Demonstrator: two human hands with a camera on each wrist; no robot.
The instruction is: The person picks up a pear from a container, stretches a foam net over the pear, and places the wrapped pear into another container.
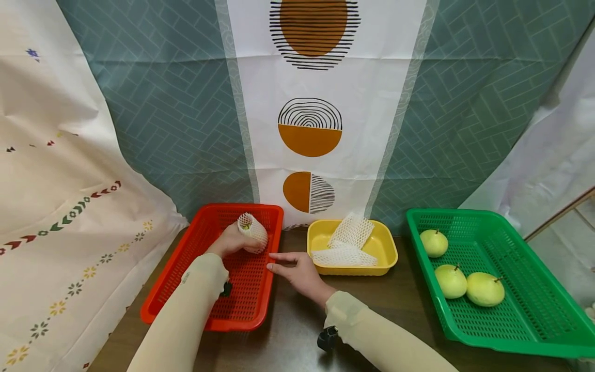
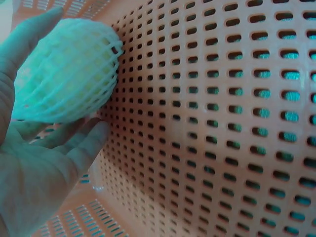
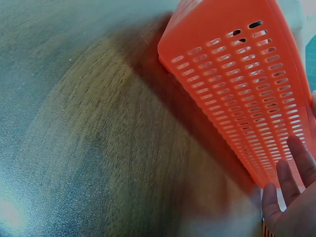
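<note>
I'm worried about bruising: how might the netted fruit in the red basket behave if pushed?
The netted fruit may roll, given its rounded shape. Its net probably gives slightly, being an open mesh. The red basket, with raised walls, should stop it.

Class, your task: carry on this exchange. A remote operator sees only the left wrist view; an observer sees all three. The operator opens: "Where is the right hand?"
Observer: The right hand is outside the red basket, with its fingers by the wall that faces the yellow tray.

Operator: What lies in that tray?

Observer: White foam nets.

Operator: I see the netted fruit. Are there any fruits without nets?

Observer: Yes, three pale yellow fruits sit bare in the green basket.
</note>
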